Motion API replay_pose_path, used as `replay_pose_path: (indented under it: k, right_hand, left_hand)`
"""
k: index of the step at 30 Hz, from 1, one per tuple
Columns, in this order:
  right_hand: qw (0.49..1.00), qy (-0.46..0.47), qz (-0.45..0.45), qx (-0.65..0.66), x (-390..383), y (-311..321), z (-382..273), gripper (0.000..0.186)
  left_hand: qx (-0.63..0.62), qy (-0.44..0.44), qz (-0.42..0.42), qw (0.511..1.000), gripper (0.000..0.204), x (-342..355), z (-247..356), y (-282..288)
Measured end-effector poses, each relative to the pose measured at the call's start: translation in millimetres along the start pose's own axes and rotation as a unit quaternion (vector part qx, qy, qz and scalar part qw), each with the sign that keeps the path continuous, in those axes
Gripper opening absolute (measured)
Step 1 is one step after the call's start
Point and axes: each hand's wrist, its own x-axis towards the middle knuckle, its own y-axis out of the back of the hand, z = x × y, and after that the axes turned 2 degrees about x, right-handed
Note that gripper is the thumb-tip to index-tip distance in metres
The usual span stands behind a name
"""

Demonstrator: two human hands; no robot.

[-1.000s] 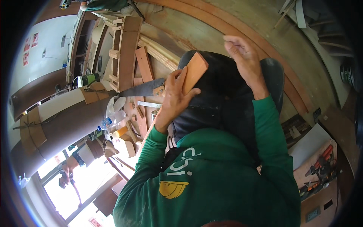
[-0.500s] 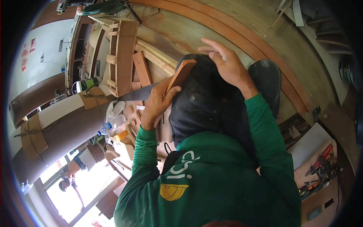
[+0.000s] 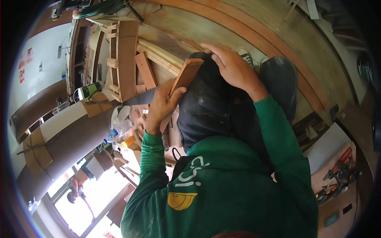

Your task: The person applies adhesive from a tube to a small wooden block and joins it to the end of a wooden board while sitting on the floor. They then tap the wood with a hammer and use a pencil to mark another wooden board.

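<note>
My left hand (image 3: 162,101) is closed around a short reddish-brown piece of wood (image 3: 187,74), thumb lying along its near side. The piece is tilted, its upper end angled and pointing up and away over my left knee. My right hand (image 3: 237,69) hovers beyond and to the right of the wood, fingers stretched out, with nothing visible in it. A gap shows between its fingertips and the wood's upper end. Both hands are above my dark trousers (image 3: 206,107). Behind the left wrist, a grey tapered strip (image 3: 142,98) runs off to the left.
Wooden boards (image 3: 146,70) and a slatted frame (image 3: 124,59) lie to the far left. A clear plastic bottle (image 3: 113,134) and offcuts sit left of my forearm. A long brown plank (image 3: 274,39) curves across the far right. Hand tools (image 3: 337,174) lie at the right. Another person (image 3: 77,188) is at lower left.
My right hand has shifted slightly left and down, nearer the wood's upper end, and its fingers look closer together. The wood stays in my left hand, moved slightly left. A shoe now shows beyond the right hand.
</note>
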Motion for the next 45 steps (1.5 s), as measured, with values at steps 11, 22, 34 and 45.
replay_pose_path:
  k: [11, 22, 34, 45]
  right_hand:
    - [0.998, 0.011, -0.016, -0.061, 2.9, -11.9, -2.7, 0.063]
    - [0.99, 0.038, 0.033, 0.131, 6.2, 2.2, -21.2, 0.044]
    - [0.987, 0.076, 0.107, 0.094, 5.4, -16.3, -32.3, 0.034]
    - [0.988, 0.074, 0.108, 0.086, 0.3, -19.2, -29.8, 0.025]
  left_hand:
    - [0.018, 0.012, -0.026, 0.999, 0.045, 3.3, -2.3, 3.8]
    - [0.055, -0.097, 0.126, 0.986, 0.042, 7.1, 25.7, -14.5]
    - [0.12, -0.049, 0.286, 0.95, 0.031, 26.4, 52.2, -44.8]
    - [0.194, -0.097, 0.276, 0.936, 0.026, 28.8, 43.3, -54.4]
